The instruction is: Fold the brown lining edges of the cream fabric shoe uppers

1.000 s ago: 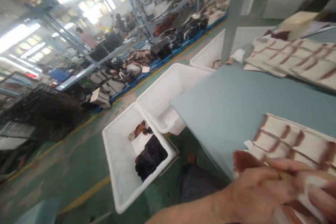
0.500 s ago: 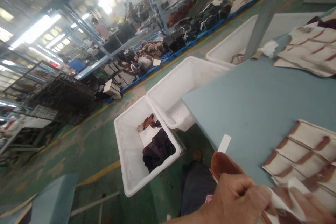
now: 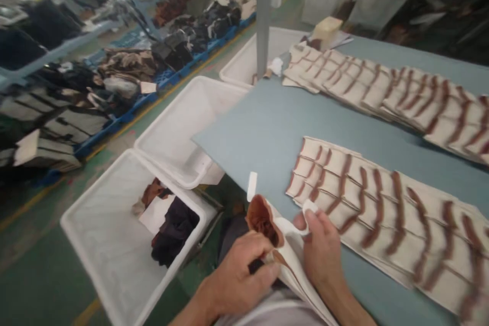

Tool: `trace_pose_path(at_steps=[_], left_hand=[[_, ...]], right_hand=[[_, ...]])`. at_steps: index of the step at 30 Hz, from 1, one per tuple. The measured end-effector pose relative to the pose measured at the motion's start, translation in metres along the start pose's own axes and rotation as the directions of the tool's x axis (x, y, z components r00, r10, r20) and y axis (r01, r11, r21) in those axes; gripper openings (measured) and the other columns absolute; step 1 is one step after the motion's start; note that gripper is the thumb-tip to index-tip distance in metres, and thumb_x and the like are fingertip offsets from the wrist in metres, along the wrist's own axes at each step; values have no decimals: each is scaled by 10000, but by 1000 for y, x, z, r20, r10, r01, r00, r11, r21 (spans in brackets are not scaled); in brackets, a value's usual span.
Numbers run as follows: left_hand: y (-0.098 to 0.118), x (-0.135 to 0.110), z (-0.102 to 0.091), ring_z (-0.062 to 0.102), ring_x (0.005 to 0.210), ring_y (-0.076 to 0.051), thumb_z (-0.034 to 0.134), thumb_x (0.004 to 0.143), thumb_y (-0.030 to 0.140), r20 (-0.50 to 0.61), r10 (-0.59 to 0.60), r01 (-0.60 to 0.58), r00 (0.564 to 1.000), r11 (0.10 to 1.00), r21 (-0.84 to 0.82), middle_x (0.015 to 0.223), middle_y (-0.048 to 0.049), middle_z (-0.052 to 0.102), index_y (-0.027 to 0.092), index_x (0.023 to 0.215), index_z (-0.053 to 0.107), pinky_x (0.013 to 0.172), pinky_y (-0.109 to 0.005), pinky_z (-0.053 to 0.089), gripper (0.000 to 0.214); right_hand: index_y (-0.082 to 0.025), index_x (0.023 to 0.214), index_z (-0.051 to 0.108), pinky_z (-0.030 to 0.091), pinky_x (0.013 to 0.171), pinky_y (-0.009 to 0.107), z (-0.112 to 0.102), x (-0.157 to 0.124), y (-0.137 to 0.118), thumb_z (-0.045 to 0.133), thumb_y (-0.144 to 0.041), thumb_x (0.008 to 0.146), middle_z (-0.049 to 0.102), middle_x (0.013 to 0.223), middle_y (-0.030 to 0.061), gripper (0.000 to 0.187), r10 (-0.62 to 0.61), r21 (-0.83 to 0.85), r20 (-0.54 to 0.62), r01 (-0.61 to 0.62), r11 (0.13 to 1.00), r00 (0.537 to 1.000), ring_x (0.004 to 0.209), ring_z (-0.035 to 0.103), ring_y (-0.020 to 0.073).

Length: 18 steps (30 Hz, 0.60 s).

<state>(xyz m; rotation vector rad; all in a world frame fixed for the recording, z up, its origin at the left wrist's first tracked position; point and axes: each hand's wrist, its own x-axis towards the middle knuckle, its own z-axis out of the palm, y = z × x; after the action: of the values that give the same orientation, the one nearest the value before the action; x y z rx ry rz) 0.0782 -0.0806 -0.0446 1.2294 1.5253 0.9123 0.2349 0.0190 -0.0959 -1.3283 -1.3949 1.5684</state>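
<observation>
My left hand [image 3: 239,277] and my right hand [image 3: 323,247] both grip a cream cloth piece with brown trim [image 3: 284,249] at the near edge of a blue-grey table [image 3: 263,127]. The left hand pinches its lower edge below a brown curved flap [image 3: 262,219]. Fingers of the right hand pinch the cream top edge. Just right of my hands lies a row of several overlapped cream and brown pieces [image 3: 385,204]. A second such row [image 3: 389,91] lies farther back on the table.
White bins stand left of the table: the near bin [image 3: 95,244] holds dark and brown cloth, the middle bin [image 3: 179,127] and the far bin [image 3: 240,61] follow. A grey post [image 3: 263,10] rises at the table's far edge. Stacked goods line the blue pallets [image 3: 126,86] across the aisle.
The view has swung right and down onto the table. Both hands, which sat at the lower right corner, now show in the lower middle holding the piece apart.
</observation>
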Motion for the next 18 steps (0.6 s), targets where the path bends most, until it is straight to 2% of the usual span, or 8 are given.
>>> trace_pose_path(at_steps=[2, 4, 7, 9, 11, 13, 15, 18], left_hand=[[11, 14, -3, 480, 682, -138, 542, 911, 323, 64, -28, 30, 998, 999, -34, 713, 5, 560, 168, 758, 590, 694, -257, 392, 223], [21, 28, -4, 483, 668, -130, 567, 897, 320, 109, -30, 38, 994, 997, -67, 708, 10, 569, 158, 781, 618, 670, -244, 385, 206], [33, 46, -5, 498, 686, -131, 595, 893, 317, 136, 18, 4, 991, 987, -160, 722, 9, 574, 153, 781, 620, 674, -236, 393, 200], [40, 55, -7, 521, 738, -142, 605, 903, 329, 138, 70, -36, 988, 971, -237, 796, -12, 606, 150, 801, 631, 705, -242, 411, 208], [47, 62, -9, 540, 799, -163, 622, 893, 346, 132, 117, -74, 984, 953, -294, 874, -39, 631, 149, 805, 638, 734, -253, 424, 216], [53, 65, -10, 531, 775, -160, 632, 862, 336, 126, 143, -96, 982, 941, -324, 869, -42, 636, 148, 789, 637, 716, -251, 417, 202], [59, 67, -11, 488, 690, -133, 638, 833, 322, 137, 148, -95, 979, 939, -331, 812, -25, 628, 147, 775, 634, 656, -239, 383, 185], [66, 66, -11, 434, 635, -111, 642, 793, 300, 170, 160, -91, 972, 931, -354, 775, -6, 610, 150, 757, 631, 607, -231, 338, 155]], right_hand=[[-211, 807, 597, 490, 672, 304, -1, 0, -6, 528, -462, 1001, 634, 746, 10, 325, 25, 40, -88, -21, 999, 996, 694, 586, 194], [-205, 903, 664, 484, 699, 303, -9, 1, -18, 564, -429, 989, 679, 821, 23, 260, 2, 102, -104, 9, 995, 995, 738, 600, 197], [-218, 908, 700, 485, 774, 320, -32, 1, -43, 592, -367, 981, 714, 884, 36, 198, -163, 206, -82, 176, 963, 983, 809, 623, 208], [-229, 848, 678, 491, 746, 323, -51, -2, -62, 613, -376, 977, 698, 804, 28, 206, -240, 271, -75, 251, 929, 968, 764, 620, 209], [-232, 818, 654, 442, 583, 281, -67, -11, -80, 654, -426, 960, 640, 689, 7, 241, -197, 285, -66, 208, 936, 978, 611, 550, 179], [-225, 802, 648, 365, 489, 255, -76, -22, -94, 693, -483, 932, 602, 656, 1, 292, -110, 219, -44, 117, 969, 993, 538, 483, 152], [-218, 781, 643, 356, 480, 245, -78, -34, -104, 702, -538, 914, 585, 650, -1, 351, -49, 124, -21, 51, 991, 999, 533, 467, 143], [-210, 743, 614, 346, 477, 231, -71, -48, -107, 659, -613, 920, 527, 602, -22, 443, -22, 51, 77, 18, 999, 997, 516, 427, 127]])
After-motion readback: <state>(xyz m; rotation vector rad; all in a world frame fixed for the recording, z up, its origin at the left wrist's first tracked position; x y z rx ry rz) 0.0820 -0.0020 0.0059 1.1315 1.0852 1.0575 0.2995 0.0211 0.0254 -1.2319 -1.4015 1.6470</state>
